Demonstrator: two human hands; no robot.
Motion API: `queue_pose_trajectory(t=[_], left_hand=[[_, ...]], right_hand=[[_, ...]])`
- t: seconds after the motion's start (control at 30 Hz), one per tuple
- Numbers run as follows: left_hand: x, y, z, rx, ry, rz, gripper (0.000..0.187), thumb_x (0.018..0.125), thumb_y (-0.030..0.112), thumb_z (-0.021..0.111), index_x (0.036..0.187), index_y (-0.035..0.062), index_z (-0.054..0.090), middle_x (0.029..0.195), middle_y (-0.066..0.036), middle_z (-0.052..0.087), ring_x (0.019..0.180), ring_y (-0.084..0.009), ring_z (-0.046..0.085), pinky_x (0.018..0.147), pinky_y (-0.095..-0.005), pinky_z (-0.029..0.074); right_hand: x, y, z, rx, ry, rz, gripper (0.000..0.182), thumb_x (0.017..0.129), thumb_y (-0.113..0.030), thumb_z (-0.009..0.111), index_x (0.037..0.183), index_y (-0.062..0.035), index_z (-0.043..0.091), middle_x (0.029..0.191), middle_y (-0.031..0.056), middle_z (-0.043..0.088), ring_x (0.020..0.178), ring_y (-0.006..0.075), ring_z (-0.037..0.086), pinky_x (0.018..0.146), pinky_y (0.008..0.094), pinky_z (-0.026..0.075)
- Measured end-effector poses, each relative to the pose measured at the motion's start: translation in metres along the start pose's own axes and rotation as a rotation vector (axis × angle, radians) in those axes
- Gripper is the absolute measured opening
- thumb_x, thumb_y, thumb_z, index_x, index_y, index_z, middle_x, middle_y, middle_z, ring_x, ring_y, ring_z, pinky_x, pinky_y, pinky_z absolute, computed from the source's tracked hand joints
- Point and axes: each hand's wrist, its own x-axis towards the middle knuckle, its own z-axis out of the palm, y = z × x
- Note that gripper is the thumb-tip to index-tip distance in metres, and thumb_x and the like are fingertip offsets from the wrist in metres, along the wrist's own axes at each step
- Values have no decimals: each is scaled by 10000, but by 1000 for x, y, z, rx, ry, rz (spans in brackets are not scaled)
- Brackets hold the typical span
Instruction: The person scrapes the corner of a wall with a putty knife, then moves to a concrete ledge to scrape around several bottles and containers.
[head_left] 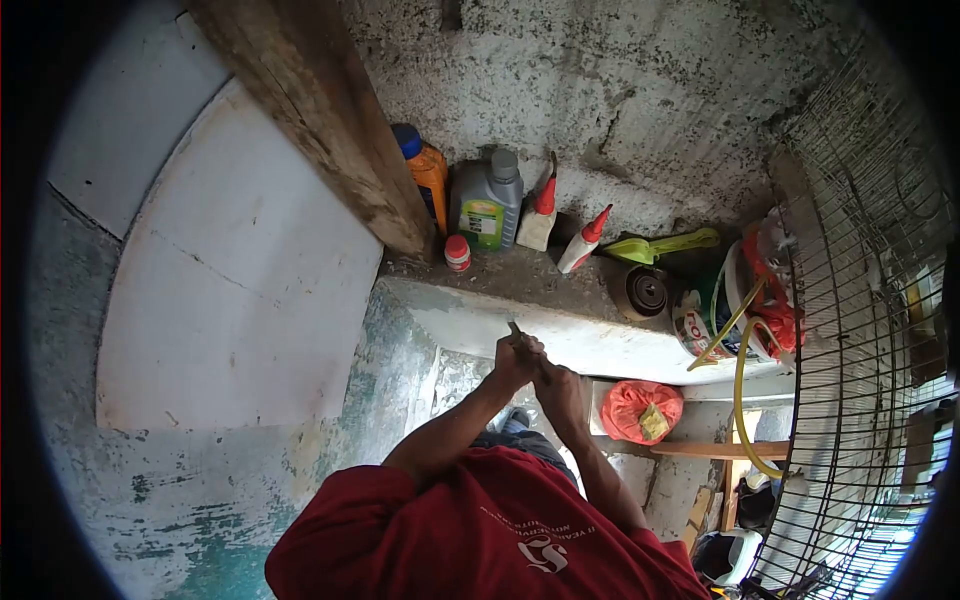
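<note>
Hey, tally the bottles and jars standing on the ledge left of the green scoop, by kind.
Orange blue-capped bottle: 1
Gray jug-style bottle: 1
Red-nozzled squeeze bottles: 2
Small red-capped jar: 1
Total: 5

the one view comes from a camera on the person's head, facing steeply down and forward. its wide lens rounds the scene and darkens the corners. the red shirt (470, 530) lies close below the camera along the bottom, its print upside down, while the left hand (516, 363) and right hand (562, 394) come near the middle, farther off. beyond them it takes in the ledge (545, 278) and the rough wall (680, 110), with the wire grid (850, 330) along the right side.
</note>
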Motion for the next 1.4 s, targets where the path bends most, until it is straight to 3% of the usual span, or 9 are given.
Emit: queue_pose_trajectory(t=[0.17, 0.37, 0.47, 0.7, 0.83, 0.93, 1.07, 1.27, 1.4], left_hand=[[-13, 9, 0, 111, 47, -54, 445, 808, 416, 444, 553, 60, 518, 532, -64, 487, 585, -189, 503, 584, -314, 418], [-4, 14, 4, 2, 143, 48, 340, 759, 350, 488, 567, 70, 501, 552, -59, 491, 584, -204, 502, 595, -329, 412], [-6, 43, -17, -109, 96, 86, 264, 745, 297, 463, 596, 81, 494, 561, -45, 491, 581, -192, 503, 596, -326, 414], [3, 5, -8, 15, 48, 50, 370, 784, 358, 463, 558, 75, 540, 557, -73, 532, 589, -214, 515, 603, -331, 427], [-11, 27, -3, -43, 158, 57, 398, 798, 350, 440, 566, 40, 536, 542, -101, 516, 562, -231, 499, 559, -338, 419], [-3, 10, -9, 216, 187, 88, 385, 805, 311, 421, 563, 32, 531, 535, -105, 509, 551, -235, 493, 544, -335, 416], [-6, 33, -14, 68, 240, 153, 372, 817, 322, 422, 577, 48, 499, 532, -94, 492, 544, -230, 484, 539, -334, 409], [1, 29, -14, 40, 156, 54, 299, 741, 302, 438, 601, 57, 539, 596, -94, 540, 594, -246, 515, 598, -342, 425], [-10, 79, -33, -46, 181, 166, 263, 712, 286, 442, 547, 91, 505, 554, -76, 519, 575, -235, 520, 608, -355, 430]], right_hand=[[-7, -5, 11, 100, -15, 58, 176, 766, -145, 509, 878, -32, 585, 611, 215, 530, 573, 357, 550, 483, 418, 408], [24, -10, 7, -8, -96, -43, 213, 732, -149, 517, 909, -47, 579, 672, 204, 555, 668, 365, 554, 587, 416, 442], [36, -11, 23, 8, -143, -120, 205, 737, -143, 516, 908, -52, 580, 682, 206, 557, 666, 364, 554, 587, 414, 442], [17, -5, -4, 102, -109, 11, 197, 756, -165, 530, 903, -47, 587, 680, 218, 535, 667, 365, 552, 534, 381, 418], [21, -1, 15, 134, -113, 27, 197, 756, -156, 532, 923, -74, 599, 661, 215, 533, 661, 350, 563, 528, 369, 420], [12, 6, 9, 194, -86, 69, 238, 757, -181, 542, 979, -109, 590, 656, 212, 535, 647, 324, 581, 527, 354, 422], [21, 6, 22, 168, -128, 78, 249, 754, -189, 543, 989, -121, 587, 669, 211, 542, 658, 320, 584, 538, 351, 430], [16, -4, 3, 152, -132, 82, 244, 756, -201, 528, 979, -124, 590, 695, 204, 557, 669, 339, 572, 570, 387, 439], [49, -8, 65, 107, -192, 10, 207, 749, -206, 527, 884, -78, 617, 707, 209, 573, 692, 352, 567, 619, 421, 453]])
